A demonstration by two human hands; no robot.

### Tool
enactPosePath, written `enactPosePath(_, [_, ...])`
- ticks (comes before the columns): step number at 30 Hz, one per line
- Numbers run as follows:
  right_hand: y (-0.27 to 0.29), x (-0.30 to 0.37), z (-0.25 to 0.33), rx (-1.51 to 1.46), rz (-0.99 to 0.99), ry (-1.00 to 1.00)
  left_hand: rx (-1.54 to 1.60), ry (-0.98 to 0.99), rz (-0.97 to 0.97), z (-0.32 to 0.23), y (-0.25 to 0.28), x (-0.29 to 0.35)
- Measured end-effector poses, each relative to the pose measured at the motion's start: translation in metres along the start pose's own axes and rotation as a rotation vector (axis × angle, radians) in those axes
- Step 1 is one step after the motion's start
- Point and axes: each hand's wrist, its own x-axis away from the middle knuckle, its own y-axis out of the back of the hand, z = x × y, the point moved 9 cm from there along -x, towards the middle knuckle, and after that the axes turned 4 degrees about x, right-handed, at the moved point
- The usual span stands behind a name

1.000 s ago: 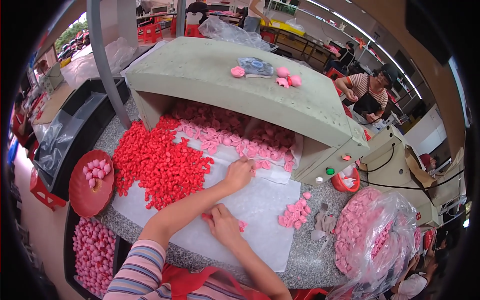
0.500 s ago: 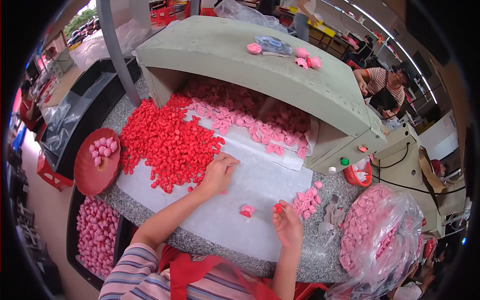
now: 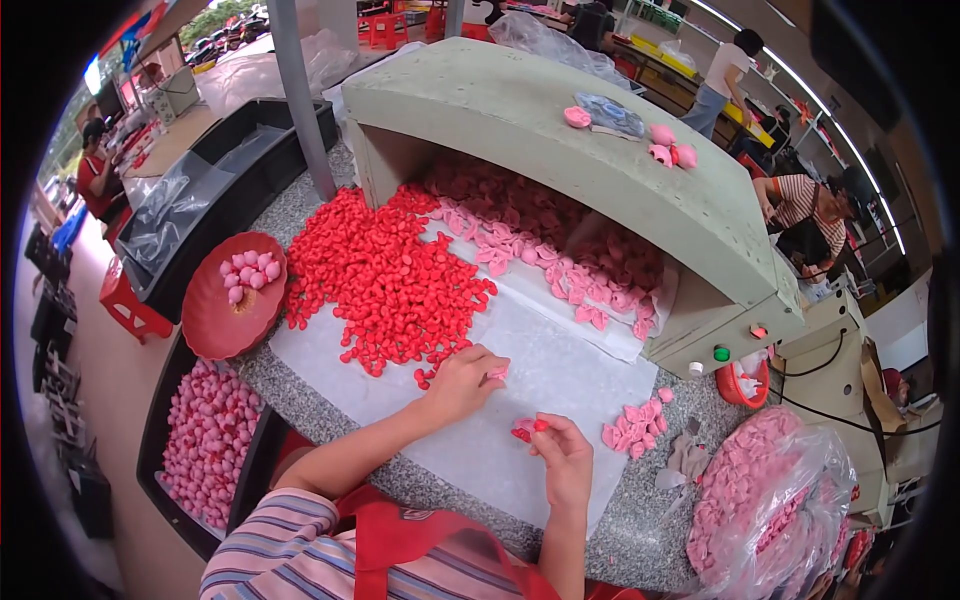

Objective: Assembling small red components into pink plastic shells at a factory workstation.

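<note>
My left hand (image 3: 465, 385) is closed over the white sheet, and a small pink piece (image 3: 497, 373) shows at its fingertips. My right hand (image 3: 566, 462) pinches a small red piece (image 3: 541, 425) between thumb and fingers. Against that red piece, on the left, is a pink-and-red piece (image 3: 522, 430); whether the two touch I cannot tell. A large heap of red pieces (image 3: 385, 270) lies beyond my left hand. To the right of my right hand is a small pile of pink pieces (image 3: 636, 428).
A grey-green metal housing (image 3: 560, 160) arches over many soft pink pieces (image 3: 560, 265). At left stand a red bowl (image 3: 225, 320) and a black crate (image 3: 262, 470) of pink balls. At right are a plastic bag (image 3: 800, 490) and an orange basket (image 3: 755, 392). Other people work farther back.
The whole view has shifted right and slightly down. My left hand has come nearer my right and now has a pink piece at its fingertips. My right hand has brought its red piece to the pink-and-red piece.
</note>
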Motion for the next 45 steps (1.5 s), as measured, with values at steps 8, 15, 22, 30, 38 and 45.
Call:
enactPosePath(8, [-0.044,0.003,0.066,0.571,-0.102,0.465,1.169,0.502,0.29,-0.031,-0.005,0.023])
enactPosePath(15, [-0.043,0.001,0.059,0.316,0.008,0.238,1.062,0.442,0.241,-0.036,0.009,0.025])
enactPosePath(22, [-0.036,0.003,0.054,0.258,0.007,0.164,1.157,0.445,0.171,-0.044,0.009,0.025])
enactPosePath(30, [-0.038,0.005,0.056,0.269,0.016,0.116,1.067,0.229,0.115,-0.054,0.017,0.022])
enactPosePath(38, [-0.029,0.005,0.051,0.545,-0.118,0.13,1.24,0.544,0.107,-0.04,-0.009,0.037])
enactPosePath(45, [-0.041,0.008,0.057,0.677,-0.101,0.175,1.249,0.546,0.166,-0.042,-0.006,0.043])
